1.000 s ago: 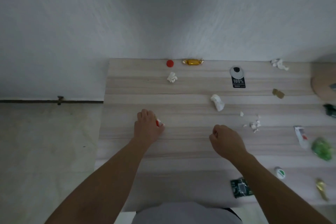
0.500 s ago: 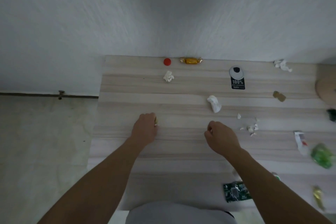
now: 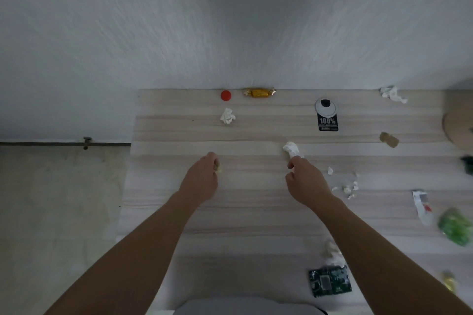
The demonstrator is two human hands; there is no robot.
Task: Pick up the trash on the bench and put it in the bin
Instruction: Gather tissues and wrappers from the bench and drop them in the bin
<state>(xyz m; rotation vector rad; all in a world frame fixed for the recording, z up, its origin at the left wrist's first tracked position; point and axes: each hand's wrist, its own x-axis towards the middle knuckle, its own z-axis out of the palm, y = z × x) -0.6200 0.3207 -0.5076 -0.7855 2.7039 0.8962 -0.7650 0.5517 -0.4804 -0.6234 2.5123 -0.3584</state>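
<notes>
Trash lies scattered over the pale wooden bench (image 3: pixel 250 215). My left hand (image 3: pixel 203 179) is curled round a small wrapper (image 3: pixel 217 168), of which only a pale corner shows beside the fingers. My right hand (image 3: pixel 304 183) reaches forward with index finger and thumb spread; the fingertip touches the near edge of a crumpled white tissue (image 3: pixel 290 148). Further back lie a small white paper ball (image 3: pixel 227 116), a red bottle cap (image 3: pixel 225 95) and a gold candy wrapper (image 3: pixel 259 92). No bin is in view.
Right side: black hang tag (image 3: pixel 327 116), white tissue (image 3: pixel 391 93), tan scrap (image 3: pixel 389 139), white paper bits (image 3: pixel 346 189), white-red wrapper (image 3: pixel 421 206), green crumpled bag (image 3: pixel 455 229), green packet (image 3: pixel 330 281). A round wooden object (image 3: pixel 459 130) sits at the right edge. Floor drops off left of the bench.
My right hand has uncurled from a fist and moved forward to the white tissue. My left hand has closed fully over the small wrapper and stayed about in place.
</notes>
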